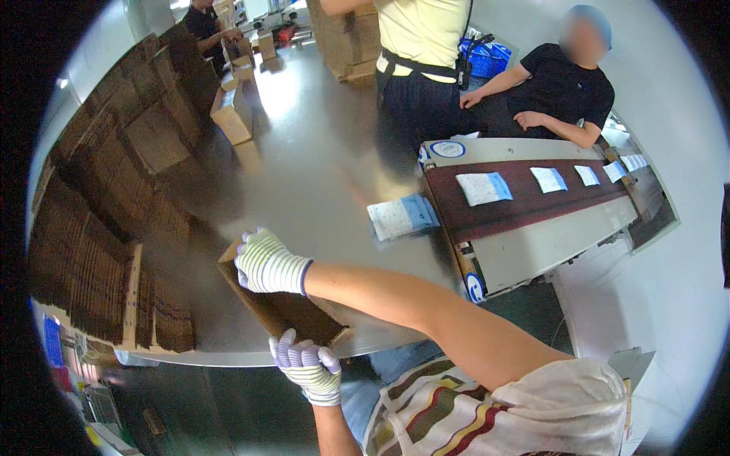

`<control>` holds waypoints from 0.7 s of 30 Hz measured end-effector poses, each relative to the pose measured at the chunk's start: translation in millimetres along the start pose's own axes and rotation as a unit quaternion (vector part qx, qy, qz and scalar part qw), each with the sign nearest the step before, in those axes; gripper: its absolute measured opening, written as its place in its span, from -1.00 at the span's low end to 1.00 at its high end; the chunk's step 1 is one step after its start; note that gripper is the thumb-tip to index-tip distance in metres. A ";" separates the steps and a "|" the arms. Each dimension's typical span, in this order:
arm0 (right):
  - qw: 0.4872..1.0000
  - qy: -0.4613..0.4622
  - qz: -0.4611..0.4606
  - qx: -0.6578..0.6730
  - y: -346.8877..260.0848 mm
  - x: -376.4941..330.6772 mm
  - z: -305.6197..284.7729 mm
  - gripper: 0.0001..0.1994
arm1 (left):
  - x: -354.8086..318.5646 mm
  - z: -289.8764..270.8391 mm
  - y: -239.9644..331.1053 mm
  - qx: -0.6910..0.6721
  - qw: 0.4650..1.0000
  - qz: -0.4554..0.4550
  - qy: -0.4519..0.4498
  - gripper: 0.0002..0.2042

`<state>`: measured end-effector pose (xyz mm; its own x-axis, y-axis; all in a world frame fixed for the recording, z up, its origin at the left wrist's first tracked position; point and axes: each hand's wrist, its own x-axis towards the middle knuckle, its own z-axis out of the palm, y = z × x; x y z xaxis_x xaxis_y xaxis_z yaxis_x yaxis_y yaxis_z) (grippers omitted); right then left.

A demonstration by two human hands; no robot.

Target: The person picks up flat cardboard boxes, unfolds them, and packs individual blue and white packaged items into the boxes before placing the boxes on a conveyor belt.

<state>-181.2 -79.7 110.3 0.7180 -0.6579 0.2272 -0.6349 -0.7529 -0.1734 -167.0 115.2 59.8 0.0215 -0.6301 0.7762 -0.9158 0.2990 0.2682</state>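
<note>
1. Right hand (268, 264), in a white glove with green stripes and a purple cuff, grips the far end of a flat brown cardboard box blank (283, 308), fingers curled over its edge.
2. Left hand (308, 368), gloved the same way, clasps the near edge of the same blank where it overhangs the worktop's front rim.
3. That folded blank lies tilted across the near edge of the shiny grey metal worktop (304, 175), between the two hands, with the right forearm reaching across above it.
4. Tall stacks of flattened brown cardboard (99, 251) stand along the left side of the worktop, just beside the blank.
5. A soft rectangular pouch, white with small dots and a blue end (403, 216), lies on the worktop beyond the right forearm, near the end of a conveyor.
6. The conveyor's dark brown belt (525, 199) runs off to the right, set in a pale frame that bears round blue-and-white labels at its near corners (447, 149).
7. On the belt lie more pouches of the same kind, the nearest (484, 188) largest in view, with smaller-looking ones (548, 179) spaced apart farther along.
8. Two other people stay behind the conveyor: one standing in a pale yellow top (422, 30), one seated in a black shirt (563, 91) with forearms resting near the belt.
9. Made-up brown cartons (232, 114) sit farther back on the worktop.
</note>
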 end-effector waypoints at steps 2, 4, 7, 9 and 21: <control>0.997 0.067 -0.004 0.034 1.9 2.5 0.8 -0.67 | 7.5 -1.4 -3.1 0.017 1.000 0.024 -0.001 -0.87; 0.991 0.111 -0.010 0.080 2.0 -1.3 -6.3 -0.69 | 8.8 -2.6 -8.4 0.036 0.998 0.040 -0.020 -0.82; 0.970 0.195 -0.044 0.140 11.4 -15.3 -26.4 -0.71 | 12.8 -6.7 -8.0 0.067 0.996 0.061 -0.024 -0.80; 0.955 0.241 -0.066 0.159 26.8 -34.3 -40.0 -0.73 | 14.3 -8.9 -5.3 0.069 0.996 0.052 -0.022 -0.80; 0.964 -0.183 0.192 0.010 266.7 -139.9 -81.5 -0.70 | 12.3 -5.9 -5.5 0.057 0.996 0.060 -0.006 -0.82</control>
<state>-474.2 -186.8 110.4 0.4858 -0.8485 -0.2098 -0.8710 -0.4499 -0.1973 -159.3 110.0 71.3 -0.0959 -0.6031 0.7919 -0.9513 0.2897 0.1054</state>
